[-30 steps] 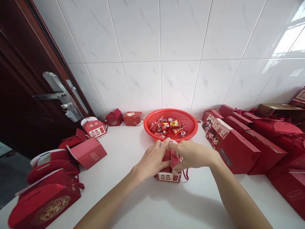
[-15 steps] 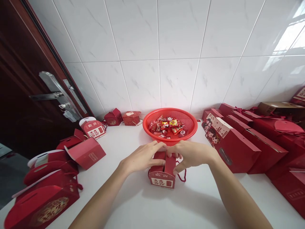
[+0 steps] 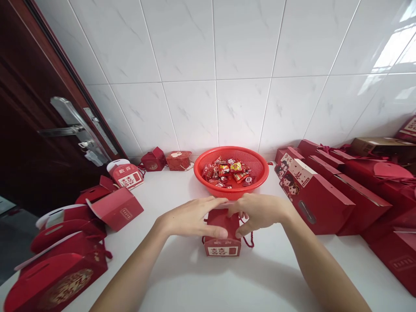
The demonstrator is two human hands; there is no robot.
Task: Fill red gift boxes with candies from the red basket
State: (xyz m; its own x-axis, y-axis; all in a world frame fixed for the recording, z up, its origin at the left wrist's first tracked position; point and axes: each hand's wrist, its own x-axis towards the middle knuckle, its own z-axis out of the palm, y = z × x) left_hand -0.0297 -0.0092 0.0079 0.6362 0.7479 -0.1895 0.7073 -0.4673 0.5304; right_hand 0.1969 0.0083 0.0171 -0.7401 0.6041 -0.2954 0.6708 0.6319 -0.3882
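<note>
A small red gift box (image 3: 222, 250) with a cream label and Chinese characters on its front stands upright on the white table. Its top looks covered, with no gap showing. My left hand (image 3: 191, 219) spans the left of the box, thumb over the front part of the top and fingers reaching to the far edge. On the other side, my right hand (image 3: 256, 212) grips the right edge, fingertips on the top and thumb near the front corner. A dark red cord (image 3: 249, 242) hangs out at the right side.
Behind the box, a red plastic basket (image 3: 264, 175) holds wrapped candies (image 3: 224, 169). Several red boxes (image 3: 120, 208) stand along the left. Larger red boxes (image 3: 325, 203) are packed on the right. A tiled wall (image 3: 243, 108) closes off the back; a dark door (image 3: 26, 108) is at left.
The gap between the box's top flaps has closed. My left thumb has moved from the flap gap to over the front of the top. My right hand stays almost in place.
</note>
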